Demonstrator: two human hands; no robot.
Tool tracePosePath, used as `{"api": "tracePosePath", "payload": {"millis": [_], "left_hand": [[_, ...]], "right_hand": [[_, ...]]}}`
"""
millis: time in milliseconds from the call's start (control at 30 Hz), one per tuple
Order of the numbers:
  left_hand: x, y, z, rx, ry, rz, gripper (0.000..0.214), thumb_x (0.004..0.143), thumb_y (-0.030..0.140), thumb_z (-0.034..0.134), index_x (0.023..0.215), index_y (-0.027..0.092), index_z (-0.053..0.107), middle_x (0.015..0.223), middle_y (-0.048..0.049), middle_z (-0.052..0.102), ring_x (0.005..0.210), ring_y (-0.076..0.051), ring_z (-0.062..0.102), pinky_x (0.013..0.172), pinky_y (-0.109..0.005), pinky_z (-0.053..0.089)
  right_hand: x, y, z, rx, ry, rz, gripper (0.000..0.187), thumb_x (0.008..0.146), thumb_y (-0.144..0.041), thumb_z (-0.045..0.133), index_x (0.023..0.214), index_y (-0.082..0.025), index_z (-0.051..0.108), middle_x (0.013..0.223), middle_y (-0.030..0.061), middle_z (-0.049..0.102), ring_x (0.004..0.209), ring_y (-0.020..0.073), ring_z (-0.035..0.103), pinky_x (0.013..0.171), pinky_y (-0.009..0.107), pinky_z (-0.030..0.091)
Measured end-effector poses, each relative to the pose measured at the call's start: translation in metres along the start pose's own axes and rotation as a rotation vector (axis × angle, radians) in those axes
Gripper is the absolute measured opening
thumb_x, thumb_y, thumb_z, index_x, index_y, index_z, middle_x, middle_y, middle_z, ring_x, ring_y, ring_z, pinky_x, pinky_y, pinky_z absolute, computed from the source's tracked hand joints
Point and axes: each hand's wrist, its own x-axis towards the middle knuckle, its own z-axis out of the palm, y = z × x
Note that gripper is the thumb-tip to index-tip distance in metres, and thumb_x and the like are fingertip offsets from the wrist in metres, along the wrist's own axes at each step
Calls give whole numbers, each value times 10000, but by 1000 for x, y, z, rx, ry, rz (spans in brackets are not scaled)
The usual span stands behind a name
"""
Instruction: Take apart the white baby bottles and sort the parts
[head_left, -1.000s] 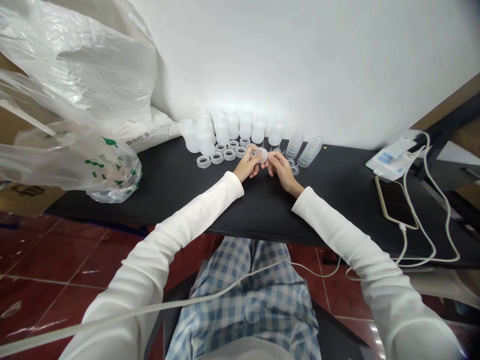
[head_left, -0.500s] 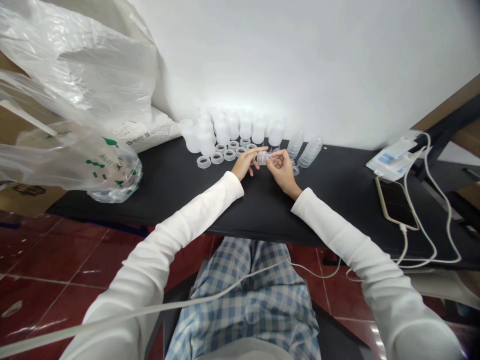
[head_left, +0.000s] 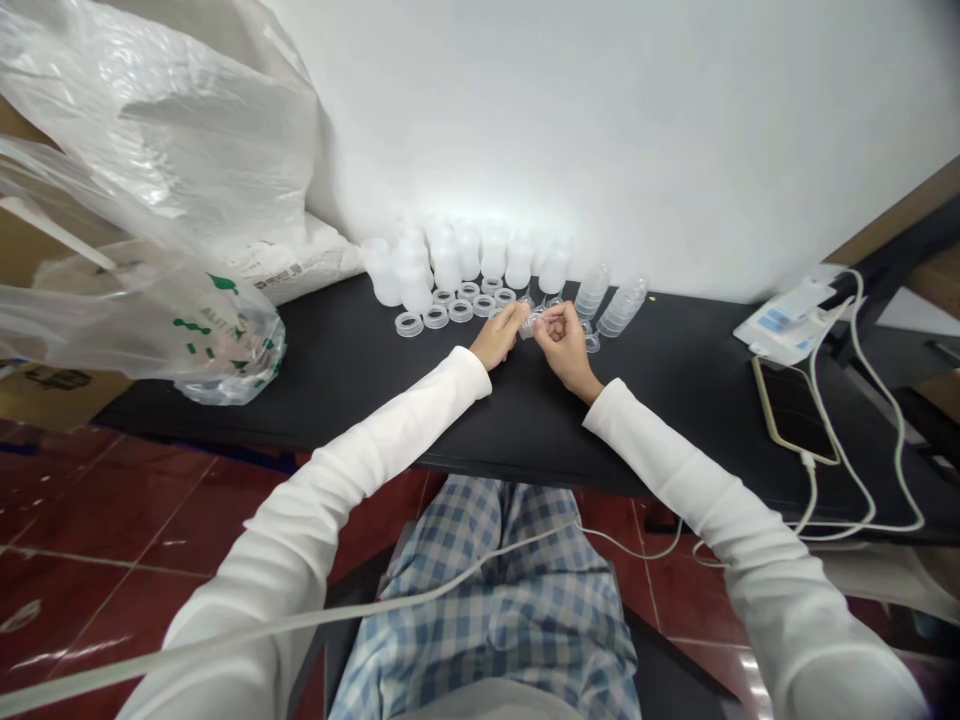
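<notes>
Over the middle of the black table my left hand (head_left: pixel 500 338) is closed around one side of a translucent bottle ring (head_left: pixel 528 325). My right hand (head_left: pixel 564 343) pinches the clear nipple (head_left: pixel 541 319) at the ring's right side, with thumb and fingers pressed together. The fingers hide much of both pieces. Just behind and left of my left hand, several translucent bottle rings (head_left: pixel 460 311) lie in rows. Other clear nipples (head_left: pixel 592 342) rest by my right hand, partly covered by it.
White frosted bottles (head_left: pixel 446 262) stand along the wall, beside two stacks of clear domed caps (head_left: pixel 623 305). Plastic bags (head_left: pixel 225 350) bulge over the table's left end. On the right lie a phone (head_left: pixel 795 410), a white packet (head_left: pixel 784 320) and looping cables (head_left: pixel 889 390).
My left hand's fingers, stretched out beside the ring before, have curled closed around it. The ring has tilted slightly. My right hand keeps its pinch in nearly the same place.
</notes>
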Motion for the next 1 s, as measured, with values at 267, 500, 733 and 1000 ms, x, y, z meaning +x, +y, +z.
{"api": "tracePosePath", "payload": {"millis": [267,500,733,1000], "left_hand": [[16,-10,-39,396,724,248,357,967,260,559,1305,156,512,1397,-185,495,1387,-280,511,1204,-452,404],[27,-10,-76,475,1003,-107,752,850,228,668,1485,111,282,1575,-275,266,1572,-391,247,1282,-614,216],[36,-34,-84,605,1054,-181,673,799,293,731,1360,165,383,1348,-228,495,1384,-410,478,1154,-674,374],[34,-27,-85,531,948,-200,587,785,203,687,1321,159,453,1415,-250,436,1428,-450,401,1154,-737,303]], "right_hand": [[1,-1,0,54,46,25,470,839,-607,731,967,-259,443,737,-69,457,578,81,421,545,251,358],[1,-3,-2,-31,69,8,394,885,-544,720,970,-254,467,846,-26,498,710,104,497,591,245,433],[0,2,-1,63,38,87,471,849,-626,709,987,-261,446,1031,3,581,742,87,572,515,206,445],[1,6,0,60,60,94,519,863,-713,649,999,-268,421,919,-16,563,699,92,595,503,200,456]]}}
